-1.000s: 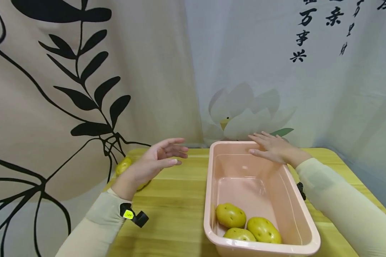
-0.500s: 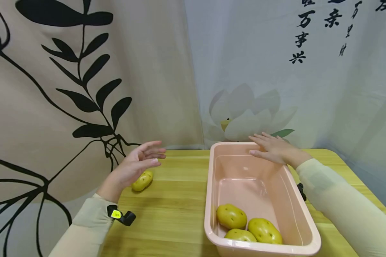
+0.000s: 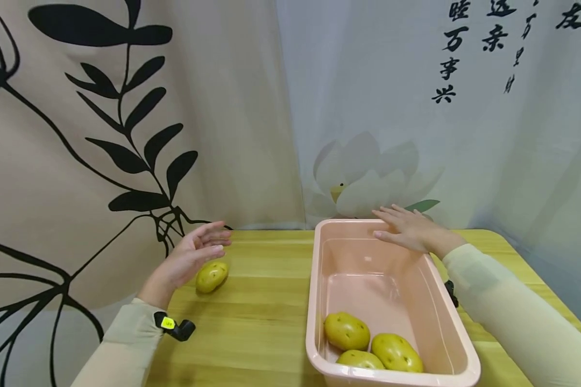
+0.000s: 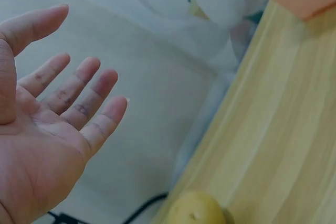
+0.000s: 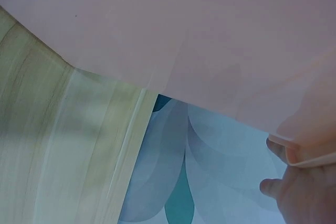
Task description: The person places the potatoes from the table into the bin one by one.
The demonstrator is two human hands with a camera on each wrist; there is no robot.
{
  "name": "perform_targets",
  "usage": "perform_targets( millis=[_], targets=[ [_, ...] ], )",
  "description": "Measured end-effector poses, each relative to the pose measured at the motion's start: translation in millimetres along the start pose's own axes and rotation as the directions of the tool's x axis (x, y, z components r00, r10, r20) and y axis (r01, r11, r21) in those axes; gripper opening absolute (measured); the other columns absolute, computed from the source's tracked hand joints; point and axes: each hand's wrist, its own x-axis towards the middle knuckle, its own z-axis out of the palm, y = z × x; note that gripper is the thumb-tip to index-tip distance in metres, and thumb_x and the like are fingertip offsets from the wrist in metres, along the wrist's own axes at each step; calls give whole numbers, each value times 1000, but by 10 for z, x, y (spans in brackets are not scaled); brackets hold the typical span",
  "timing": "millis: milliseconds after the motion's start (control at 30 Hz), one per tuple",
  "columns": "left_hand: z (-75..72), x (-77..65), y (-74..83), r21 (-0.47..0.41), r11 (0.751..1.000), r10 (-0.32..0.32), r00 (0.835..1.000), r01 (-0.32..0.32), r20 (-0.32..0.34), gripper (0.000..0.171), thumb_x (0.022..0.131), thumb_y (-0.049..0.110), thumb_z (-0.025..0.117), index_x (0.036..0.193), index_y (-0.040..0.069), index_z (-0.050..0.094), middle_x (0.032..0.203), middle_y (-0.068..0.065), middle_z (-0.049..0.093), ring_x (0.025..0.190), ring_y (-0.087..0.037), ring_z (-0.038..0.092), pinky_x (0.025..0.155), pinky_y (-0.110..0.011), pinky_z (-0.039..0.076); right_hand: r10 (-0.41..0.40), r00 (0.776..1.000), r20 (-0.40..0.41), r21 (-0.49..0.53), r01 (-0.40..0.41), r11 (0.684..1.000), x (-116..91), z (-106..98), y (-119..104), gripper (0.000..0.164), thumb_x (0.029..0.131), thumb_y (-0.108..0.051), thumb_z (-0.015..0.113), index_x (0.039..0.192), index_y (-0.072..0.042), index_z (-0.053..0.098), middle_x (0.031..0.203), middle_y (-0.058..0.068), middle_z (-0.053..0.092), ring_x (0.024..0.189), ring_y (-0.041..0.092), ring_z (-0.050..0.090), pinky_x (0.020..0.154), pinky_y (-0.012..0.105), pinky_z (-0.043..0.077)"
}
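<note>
My left hand (image 3: 189,263) hovers at the left of the table, its fingers loosely extended and nothing in them. A yellow potato (image 3: 212,277) lies on the table beside it, partly overlapped by the hand in the head view. In the left wrist view the palm of the left hand (image 4: 47,140) faces the camera, and the potato (image 4: 193,211) shows at the bottom edge. A pink plastic tub (image 3: 312,301) stands to the right with three potatoes (image 3: 347,331) in its near end. My right hand (image 3: 411,228) rests on the tub's far right rim, fingers spread over it.
The wooden table (image 3: 266,301) reaches back to a printed curtain (image 3: 237,134). A wrist camera (image 3: 181,329) is strapped to the left sleeve. In the right wrist view, the tub's pink wall (image 5: 131,30) fills the upper part.
My left hand has moved left and slightly down, uncovering the potato on the table. A yellow patch left of the wrist is now covered. The right hand stays on the rim.
</note>
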Motion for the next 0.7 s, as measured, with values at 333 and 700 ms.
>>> perform_targets(
  millis=[333,700],
  targets=[
    [-260,-28,-531,167,981,-69,981,100,-180,67,92,17,67,147,4,32,137,-22,46,113,-14,57,89,-22,49,4,1000,5,10,-4,1000,-9,14,-26,80,91,-72,32,154,-25,22,159,8,18,145,36,8,106,71,6],
    [-365,-12,-820,313,930,-97,951,192,-293,68,88,21,72,145,5,38,135,-22,50,126,-37,45,92,-21,45,2,1000,-2,-8,-2,1000,-2,1,-9,80,91,-71,33,154,-24,22,159,9,19,145,37,8,106,71,6]
  ],
)
